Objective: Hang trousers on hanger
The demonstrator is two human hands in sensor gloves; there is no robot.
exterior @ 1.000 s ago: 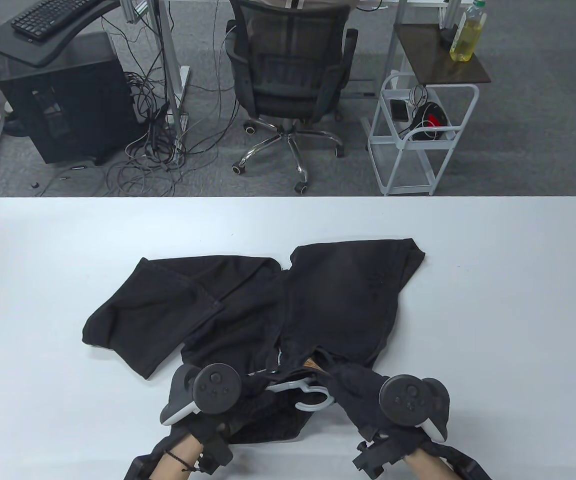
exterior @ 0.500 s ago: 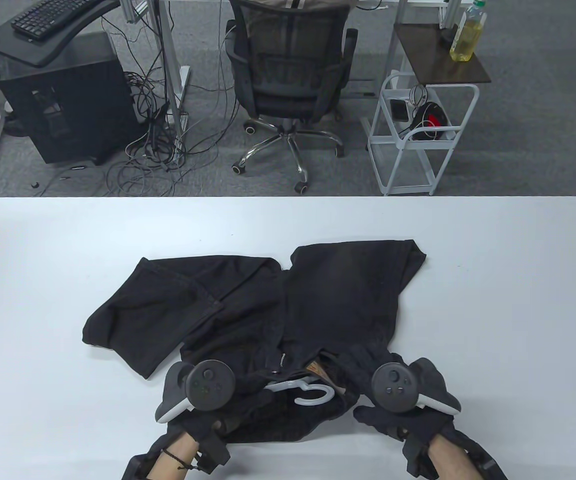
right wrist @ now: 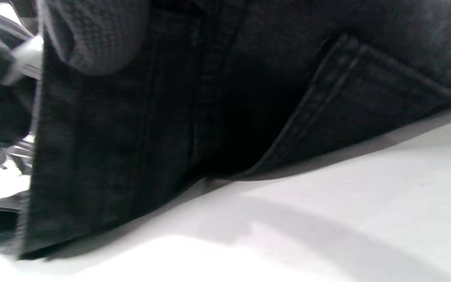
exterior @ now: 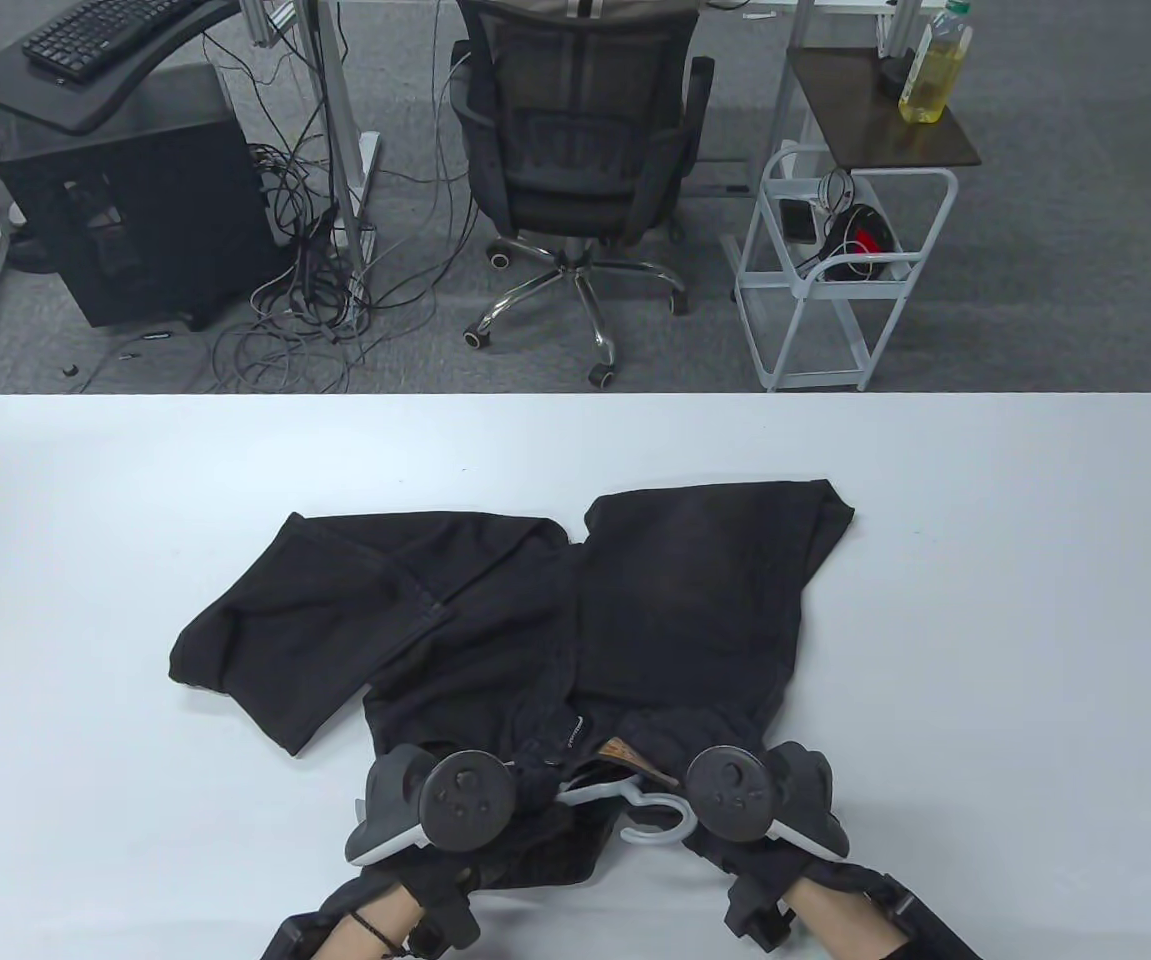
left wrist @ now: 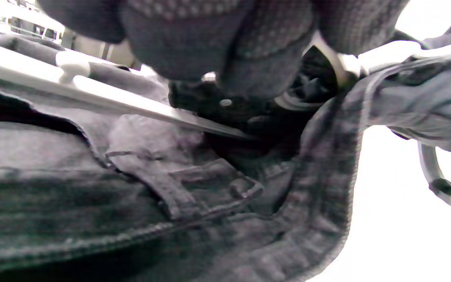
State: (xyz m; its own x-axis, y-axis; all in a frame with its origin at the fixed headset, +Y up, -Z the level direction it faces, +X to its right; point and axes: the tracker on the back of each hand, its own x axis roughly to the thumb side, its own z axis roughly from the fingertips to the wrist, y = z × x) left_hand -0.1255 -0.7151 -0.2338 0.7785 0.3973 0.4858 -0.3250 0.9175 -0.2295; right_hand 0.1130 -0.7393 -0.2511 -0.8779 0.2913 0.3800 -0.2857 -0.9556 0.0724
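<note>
We work on a white table (exterior: 985, 600); an office chair (exterior: 575, 150) and a wire cart (exterior: 835, 270) stand beyond its far edge. Bare surface extends to either side of the black trousers (exterior: 635, 600), which lie near the front edge. The white hanger (exterior: 650, 810) sits at the waistband. Our left hand (exterior: 415, 815) grips waistband fabric. Our right hand (exterior: 775, 810) apparently pinches the waistband; its fingers are hidden.

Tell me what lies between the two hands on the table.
In the table view, the white hanger with its hook lies between the left hand and right hand, on the bunched waistband of the black trousers.
</note>
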